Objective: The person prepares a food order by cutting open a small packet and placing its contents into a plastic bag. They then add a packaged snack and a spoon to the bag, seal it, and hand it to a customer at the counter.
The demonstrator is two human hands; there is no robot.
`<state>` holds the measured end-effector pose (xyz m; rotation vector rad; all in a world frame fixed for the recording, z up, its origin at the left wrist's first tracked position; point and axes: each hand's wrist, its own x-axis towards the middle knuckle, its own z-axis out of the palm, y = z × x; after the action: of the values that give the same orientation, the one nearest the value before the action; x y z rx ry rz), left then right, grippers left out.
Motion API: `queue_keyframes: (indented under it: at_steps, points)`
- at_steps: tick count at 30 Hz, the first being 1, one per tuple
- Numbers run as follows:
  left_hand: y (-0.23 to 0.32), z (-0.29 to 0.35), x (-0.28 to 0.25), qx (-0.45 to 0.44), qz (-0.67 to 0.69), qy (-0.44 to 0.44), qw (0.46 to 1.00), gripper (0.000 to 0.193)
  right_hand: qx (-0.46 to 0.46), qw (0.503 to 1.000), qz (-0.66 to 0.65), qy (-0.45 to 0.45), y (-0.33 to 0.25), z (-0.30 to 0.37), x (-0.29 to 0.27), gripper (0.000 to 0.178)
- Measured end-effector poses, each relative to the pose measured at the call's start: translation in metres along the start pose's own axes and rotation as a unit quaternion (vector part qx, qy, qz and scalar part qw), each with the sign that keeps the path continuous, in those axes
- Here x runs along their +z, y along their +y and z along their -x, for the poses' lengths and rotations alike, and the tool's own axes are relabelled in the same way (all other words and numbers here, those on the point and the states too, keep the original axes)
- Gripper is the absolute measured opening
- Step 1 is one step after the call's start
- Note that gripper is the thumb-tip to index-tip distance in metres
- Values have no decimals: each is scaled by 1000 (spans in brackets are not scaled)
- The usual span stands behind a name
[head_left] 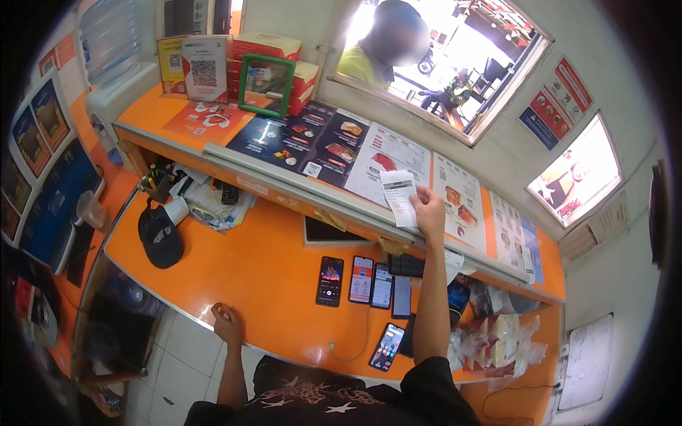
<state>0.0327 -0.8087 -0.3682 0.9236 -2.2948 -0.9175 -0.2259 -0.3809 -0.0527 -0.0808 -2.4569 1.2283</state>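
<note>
My right hand (428,211) reaches over the raised counter and pinches a white printed paper receipt (400,198) by its right edge. The receipt is held above the laminated menu sheets (389,157) on the counter top. My left hand (227,324) is at the front edge of the orange desk (263,280), its fingers loosely curled in and nothing visible in them. Between my arms several phones lie on the desk, among them a phone with a dark screen (329,281), a phone with a red-and-white screen (361,280) and a lit phone (386,347) near the front edge.
A black cap (159,236) and piled papers (213,202) sit on the desk's left. Red boxes (267,47) and a green-framed stand (266,85) occupy the counter's far left. Outside the window, a helmeted person (376,53) stands. Plastic-wrapped packs (501,344) lie right.
</note>
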Motion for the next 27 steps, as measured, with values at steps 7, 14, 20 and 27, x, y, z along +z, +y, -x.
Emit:
queue_keyframes:
  at_steps: [7,14,20,27]
  points:
    - [-5,1,1,-10,-8,-25,1000,27,46,997,-50,30,-18,-4,0,34]
    - [5,2,2,-33,-13,-46,998,28,96,989,-99,60,10,-63,8,37]
    - [22,7,-3,-26,-9,-37,999,27,79,988,-113,64,-2,-83,15,34]
    - [24,7,-4,2,-45,-33,998,24,97,976,-175,85,15,-109,28,33]
